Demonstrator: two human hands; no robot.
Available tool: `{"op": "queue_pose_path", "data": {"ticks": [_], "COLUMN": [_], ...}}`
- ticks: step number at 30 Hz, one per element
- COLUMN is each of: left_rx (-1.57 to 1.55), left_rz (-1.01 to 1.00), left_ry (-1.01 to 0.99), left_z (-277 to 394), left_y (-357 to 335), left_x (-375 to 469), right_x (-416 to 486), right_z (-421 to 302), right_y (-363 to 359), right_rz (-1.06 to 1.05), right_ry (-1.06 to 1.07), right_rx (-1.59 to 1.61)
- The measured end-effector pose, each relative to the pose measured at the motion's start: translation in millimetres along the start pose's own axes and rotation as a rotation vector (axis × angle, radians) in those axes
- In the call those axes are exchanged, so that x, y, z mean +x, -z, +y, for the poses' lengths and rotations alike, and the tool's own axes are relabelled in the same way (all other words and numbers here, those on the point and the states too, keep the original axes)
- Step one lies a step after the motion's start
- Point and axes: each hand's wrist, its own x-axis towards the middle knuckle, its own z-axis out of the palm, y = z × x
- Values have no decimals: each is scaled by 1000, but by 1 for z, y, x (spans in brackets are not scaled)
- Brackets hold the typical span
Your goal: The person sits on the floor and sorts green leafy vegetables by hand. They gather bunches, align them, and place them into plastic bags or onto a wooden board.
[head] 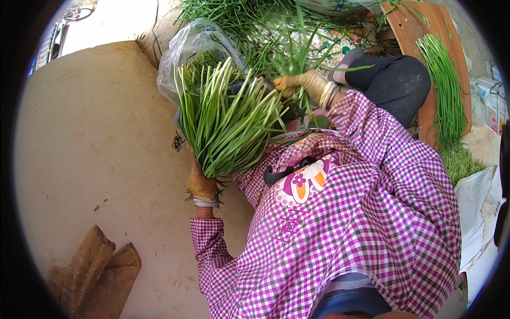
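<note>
In my left hand [203,183], gloved in tan, is a thick bunch of garlic chives [231,123]. Its pale stem ends fan out away from me, and the leaf ends pass down into the grip. My right hand [306,85], in a similar glove with orange-stained fingers, is closed around a few loose green blades [297,56]. Those blades are blurred at their tips. It is just right of the bunch's pale ends. Behind the bunch a clear plastic bag [191,38] holds more greenery. A purple checked smock [358,207] covers my torso and arms.
Loose chives [239,16] are heaped ahead of me. Beyond my bent right knee [410,83], a neat chive bundle [446,91] lies on a wooden board [410,28]. Cut green ends [462,161] sit below it. A beige panel [99,139] spans the left, with crumpled brown sheeting [95,271] on it.
</note>
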Motion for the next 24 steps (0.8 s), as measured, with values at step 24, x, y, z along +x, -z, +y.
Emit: {"op": "queue_pose_path", "data": {"ticks": [24], "left_rx": [-164], "left_rz": [-51], "left_ry": [98], "left_z": [-15], "left_y": [-15], "left_x": [-9], "right_x": [-47], "right_z": [-79], "right_y": [-43], "right_rz": [-12], "right_ry": [-237], "right_rx": [-534]}}
